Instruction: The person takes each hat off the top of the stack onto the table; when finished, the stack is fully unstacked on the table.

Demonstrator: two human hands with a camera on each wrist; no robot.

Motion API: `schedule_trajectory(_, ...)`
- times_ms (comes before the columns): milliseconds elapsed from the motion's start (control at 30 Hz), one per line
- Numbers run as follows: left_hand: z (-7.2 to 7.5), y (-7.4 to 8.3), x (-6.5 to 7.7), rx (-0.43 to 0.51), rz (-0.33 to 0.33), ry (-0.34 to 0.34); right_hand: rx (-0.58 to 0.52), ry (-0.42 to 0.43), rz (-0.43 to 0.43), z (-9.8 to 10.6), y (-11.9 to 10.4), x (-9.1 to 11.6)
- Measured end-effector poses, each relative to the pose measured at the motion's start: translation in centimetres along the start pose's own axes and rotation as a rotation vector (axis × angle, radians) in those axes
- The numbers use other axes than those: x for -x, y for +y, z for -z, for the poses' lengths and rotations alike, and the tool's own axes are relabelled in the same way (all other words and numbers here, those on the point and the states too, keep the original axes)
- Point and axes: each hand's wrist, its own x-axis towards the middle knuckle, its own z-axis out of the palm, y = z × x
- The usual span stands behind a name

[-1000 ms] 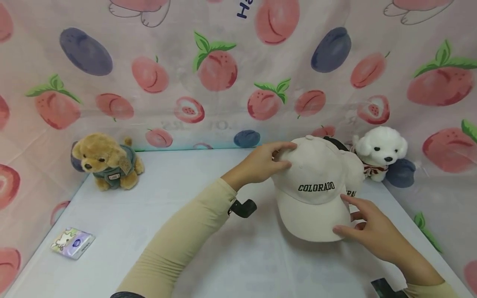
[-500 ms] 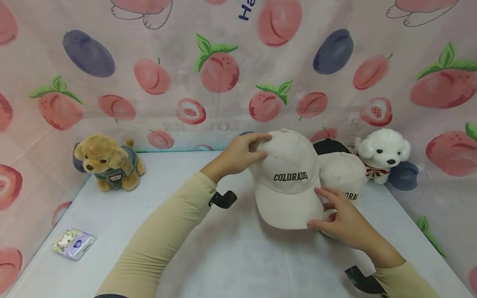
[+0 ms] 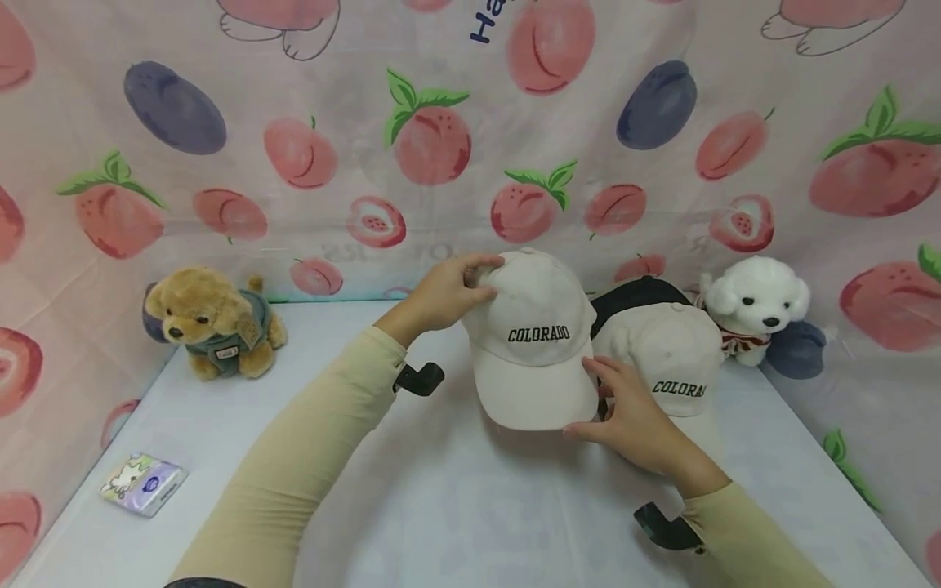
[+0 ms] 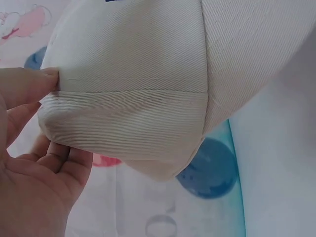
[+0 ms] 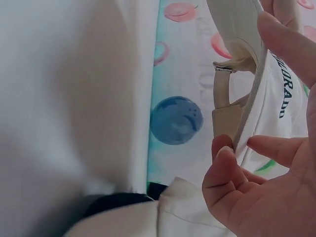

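A: Head view: where's the cap?
B: Held brim-forward between both hands, beside the second cap. Crown side is gripped by the left hand, brim side by the right hand.
A: Left wrist?
B: Fabric is pinched. Light pressure is advised; dents are avoided.
A: Right wrist?
B: Rim is held, fingers either side; strap is untouched. Brim is best kept unbent, neighbour unbumped.

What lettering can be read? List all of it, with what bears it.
"COLORADO": held cap
"COLORA", rest out of sight: second cap
"Ha", cut off at frame's top: backdrop
Too small or faint: packet; patch on brown plush dog; lettering low on backdrop
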Motion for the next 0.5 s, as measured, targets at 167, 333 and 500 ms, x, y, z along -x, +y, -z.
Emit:
schedule_trajectory(167, 0.4, -0.7, -0.9, 0.000, 0.025, -0.001, -0.015, 0.024, -0.024, -1.0, 0.5, -1.2)
schedule_trajectory(333, 0.5, -1.9, -1.7, 0.008, 0.055, 0.004, -0.042, 0.045, -0.026, -1.9, 0.8, -2.4)
schedule_trajectory(500, 0.5, -3.1, -2.5, 0.012, 0.082, 0.027, -0.027, 0.050, -0.008, -2.7, 1.1, -3.7)
